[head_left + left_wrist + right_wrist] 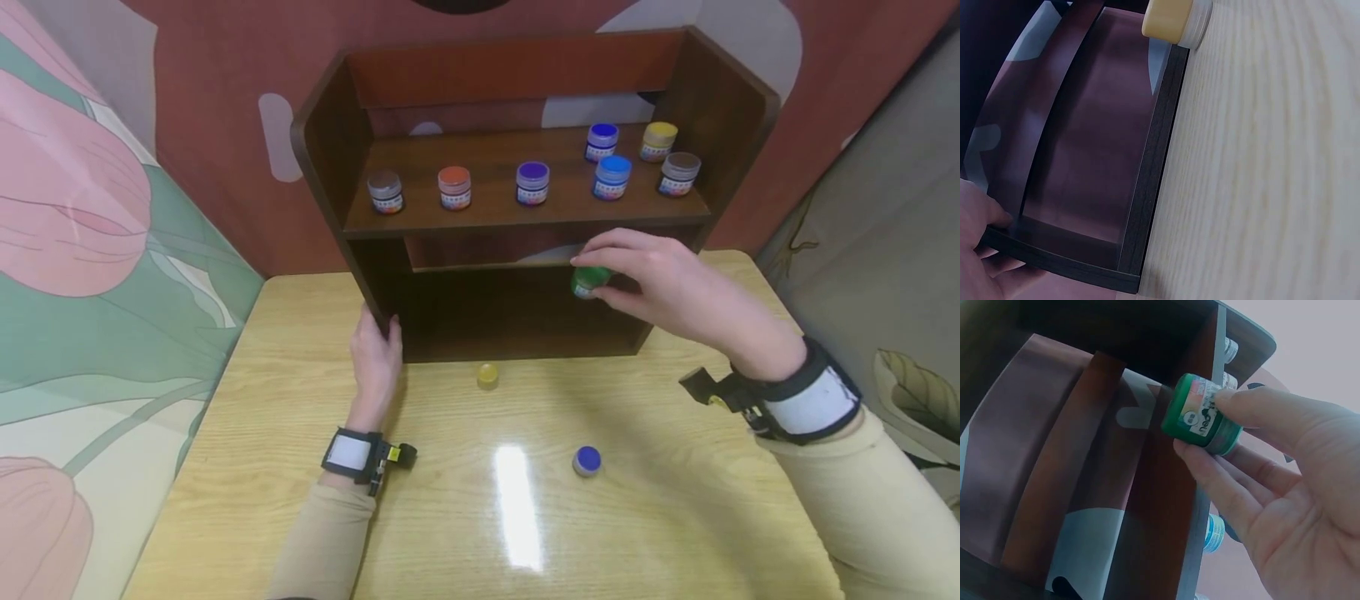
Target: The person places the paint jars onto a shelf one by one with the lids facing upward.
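My right hand (651, 271) pinches a small green paint jar (589, 282) between thumb and fingertips, in front of the lower opening of a dark brown wooden shelf (525, 221). In the right wrist view the green paint jar (1200, 415) lies tilted in the fingers, its label showing, near the edge of the upper board. My left hand (377, 354) grips the left side panel of the shelf low down; in the left wrist view its thumb and fingers (997, 215) wrap the panel's edge. A yellow-lidded jar (487, 375) stands on the table just before the shelf.
On the upper board (480, 218) stand several paint jars: brown, orange, purple, blue and yellow lids. A dark blue-lidded jar (587, 461) is on the light wooden table (247, 467), nearer to me. Behind the shelf hangs a patterned cloth (217, 167).
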`<state>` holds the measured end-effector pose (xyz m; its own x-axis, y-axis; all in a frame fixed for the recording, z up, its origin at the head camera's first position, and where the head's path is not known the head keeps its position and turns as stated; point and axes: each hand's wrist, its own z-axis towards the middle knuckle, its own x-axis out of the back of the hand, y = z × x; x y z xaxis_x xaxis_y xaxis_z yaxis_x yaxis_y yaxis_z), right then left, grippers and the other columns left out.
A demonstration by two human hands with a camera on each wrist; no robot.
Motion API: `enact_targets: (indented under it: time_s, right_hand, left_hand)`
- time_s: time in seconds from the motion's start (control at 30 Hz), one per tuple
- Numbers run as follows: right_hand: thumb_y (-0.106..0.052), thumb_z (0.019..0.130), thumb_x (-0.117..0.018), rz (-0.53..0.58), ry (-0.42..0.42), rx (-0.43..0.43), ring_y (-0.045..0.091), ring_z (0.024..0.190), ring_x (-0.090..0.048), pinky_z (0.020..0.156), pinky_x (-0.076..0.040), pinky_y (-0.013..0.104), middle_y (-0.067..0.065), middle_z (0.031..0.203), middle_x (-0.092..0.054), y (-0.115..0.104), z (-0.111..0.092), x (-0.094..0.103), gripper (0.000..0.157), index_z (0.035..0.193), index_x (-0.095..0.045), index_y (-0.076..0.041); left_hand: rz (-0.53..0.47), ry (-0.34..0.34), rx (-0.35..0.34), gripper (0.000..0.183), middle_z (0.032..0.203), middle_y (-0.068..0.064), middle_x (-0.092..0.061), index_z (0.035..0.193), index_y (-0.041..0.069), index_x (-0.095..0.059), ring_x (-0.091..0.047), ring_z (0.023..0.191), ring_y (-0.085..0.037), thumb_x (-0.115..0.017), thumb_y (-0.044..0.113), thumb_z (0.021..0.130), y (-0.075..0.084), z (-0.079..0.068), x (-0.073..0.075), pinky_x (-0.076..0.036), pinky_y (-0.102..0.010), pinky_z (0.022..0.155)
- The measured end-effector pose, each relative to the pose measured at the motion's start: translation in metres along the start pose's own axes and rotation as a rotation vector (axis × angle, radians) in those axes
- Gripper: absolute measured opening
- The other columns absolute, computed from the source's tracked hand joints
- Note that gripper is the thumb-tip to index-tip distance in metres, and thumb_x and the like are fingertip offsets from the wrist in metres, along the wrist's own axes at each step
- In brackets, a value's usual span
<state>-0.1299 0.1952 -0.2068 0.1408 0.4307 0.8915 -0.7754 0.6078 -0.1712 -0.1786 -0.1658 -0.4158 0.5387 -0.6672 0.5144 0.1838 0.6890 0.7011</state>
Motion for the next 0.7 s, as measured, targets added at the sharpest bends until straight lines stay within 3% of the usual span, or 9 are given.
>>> enact_targets:
  time_s: [0.7]
  right_hand:
    - [0.002, 0.082, -0.078, -0.041, 0.01, 0.014, 0.026, 0.098, -0.069, 0.082, -0.06, 0.044, 0.012, 0.118, -0.069, -0.002, 0.033, 0.034, 0.039, 0.12, -0.069, -0.002]
  left_hand:
    - [0.004, -0.004, 0.01, 0.03, 0.113, -0.027, -0.069, 0.123, -0.003, -0.056, -0.067, 0.107, -0.045, -0.062, 0.01, 0.096, 0.002, 0.0, 0.001, -0.055, -0.056, 0.09]
